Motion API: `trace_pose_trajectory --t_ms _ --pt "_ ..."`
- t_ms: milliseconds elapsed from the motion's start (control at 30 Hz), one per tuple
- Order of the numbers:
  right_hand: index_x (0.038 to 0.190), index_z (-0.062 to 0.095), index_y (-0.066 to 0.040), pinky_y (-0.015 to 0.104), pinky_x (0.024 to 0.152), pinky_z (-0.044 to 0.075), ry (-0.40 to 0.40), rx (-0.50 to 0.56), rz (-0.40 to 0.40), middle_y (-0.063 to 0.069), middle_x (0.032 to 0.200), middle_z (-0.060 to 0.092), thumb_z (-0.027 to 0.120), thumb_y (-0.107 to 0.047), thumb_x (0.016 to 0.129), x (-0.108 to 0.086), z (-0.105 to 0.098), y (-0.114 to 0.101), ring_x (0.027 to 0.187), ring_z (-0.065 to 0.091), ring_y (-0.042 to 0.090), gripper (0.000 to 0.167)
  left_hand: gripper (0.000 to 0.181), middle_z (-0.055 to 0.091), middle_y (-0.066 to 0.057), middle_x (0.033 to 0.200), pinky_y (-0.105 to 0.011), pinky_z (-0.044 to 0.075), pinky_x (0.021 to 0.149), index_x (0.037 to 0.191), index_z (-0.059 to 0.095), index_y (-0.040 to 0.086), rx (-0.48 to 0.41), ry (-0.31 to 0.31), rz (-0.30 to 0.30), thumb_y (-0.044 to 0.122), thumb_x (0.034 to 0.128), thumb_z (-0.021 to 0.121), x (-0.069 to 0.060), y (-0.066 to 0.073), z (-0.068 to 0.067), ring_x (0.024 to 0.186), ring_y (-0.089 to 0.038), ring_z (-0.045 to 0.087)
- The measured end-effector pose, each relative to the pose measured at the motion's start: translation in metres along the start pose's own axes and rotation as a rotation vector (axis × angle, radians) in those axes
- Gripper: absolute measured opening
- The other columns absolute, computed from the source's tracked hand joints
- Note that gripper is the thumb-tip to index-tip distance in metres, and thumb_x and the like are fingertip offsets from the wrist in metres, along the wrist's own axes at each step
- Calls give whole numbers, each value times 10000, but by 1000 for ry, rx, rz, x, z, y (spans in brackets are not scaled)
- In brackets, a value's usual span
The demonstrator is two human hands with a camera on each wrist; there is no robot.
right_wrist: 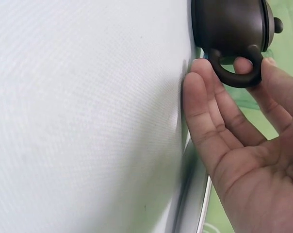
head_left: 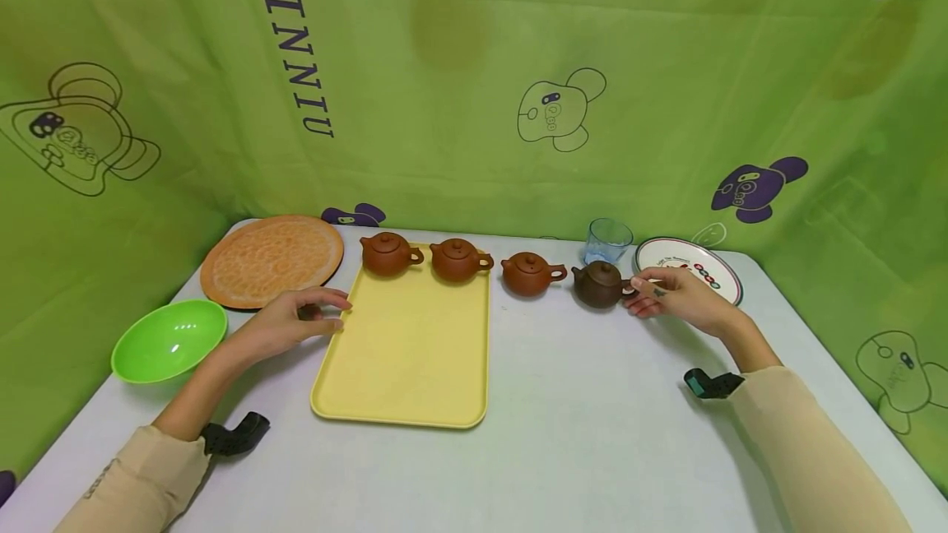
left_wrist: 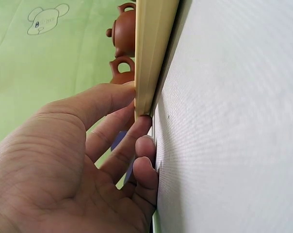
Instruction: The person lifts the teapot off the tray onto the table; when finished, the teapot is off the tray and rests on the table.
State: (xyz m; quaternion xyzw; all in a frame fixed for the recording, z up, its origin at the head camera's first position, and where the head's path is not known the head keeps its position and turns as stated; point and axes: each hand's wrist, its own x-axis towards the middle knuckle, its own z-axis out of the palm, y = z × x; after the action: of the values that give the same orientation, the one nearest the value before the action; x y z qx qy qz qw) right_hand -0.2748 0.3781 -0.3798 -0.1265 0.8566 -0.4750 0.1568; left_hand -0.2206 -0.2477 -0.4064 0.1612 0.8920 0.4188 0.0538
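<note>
My right hand (head_left: 677,296) pinches the handle of a dark brown teapot (head_left: 598,285) between thumb and forefinger; in the right wrist view the other fingers of this hand (right_wrist: 248,160) lie beside the teapot (right_wrist: 231,24), low by the table. At the left rim of the yellow tray (head_left: 415,352), the fingertips of my left hand (head_left: 285,323) touch the edge, thumb and forefinger apart. The left wrist view has this hand (left_wrist: 64,160) against the tray's side (left_wrist: 154,43). Two reddish-brown teapots (head_left: 387,255) (head_left: 457,261) stand at the tray's far end, a third (head_left: 529,275) on the table beside it.
A green bowl (head_left: 170,342) and a round orange-brown mat (head_left: 272,261) lie left of the tray. Behind the dark teapot stands a clear bluish glass (head_left: 609,242), with a white patterned plate (head_left: 711,268) to its right. Green cloth (head_left: 444,105) hangs around the table.
</note>
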Motion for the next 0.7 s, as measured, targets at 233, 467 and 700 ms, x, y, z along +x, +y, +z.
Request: trace_pose_trajectory --t_ms 233,467,700 --pt "1385 518 151 315 890 633 28 31 40 356 1199 725 532 -172 1122 3 3 0 960 788 168 416 300 668 -169 1433 -212 470 784 1257 756 102 3 -2 -2 213 978 766 0 0 0 962 -71 560" --pt "1403 500 146 317 884 635 44 30 48 348 1196 728 521 -206 1129 2 4 -1 948 789 171 447 299 669 -163 1433 -211 474 797 1257 756 108 8 -5 -1 220 979 766 0 1 0 985 -76 570" --pt "1443 484 121 350 841 646 74 -10 43 362 1203 723 524 -257 1130 0 3 -4 906 792 185 493 302 672 -169 1426 -211 476 798 1260 754 101 10 -4 2 215 980 764 0 1 0 979 -73 571"
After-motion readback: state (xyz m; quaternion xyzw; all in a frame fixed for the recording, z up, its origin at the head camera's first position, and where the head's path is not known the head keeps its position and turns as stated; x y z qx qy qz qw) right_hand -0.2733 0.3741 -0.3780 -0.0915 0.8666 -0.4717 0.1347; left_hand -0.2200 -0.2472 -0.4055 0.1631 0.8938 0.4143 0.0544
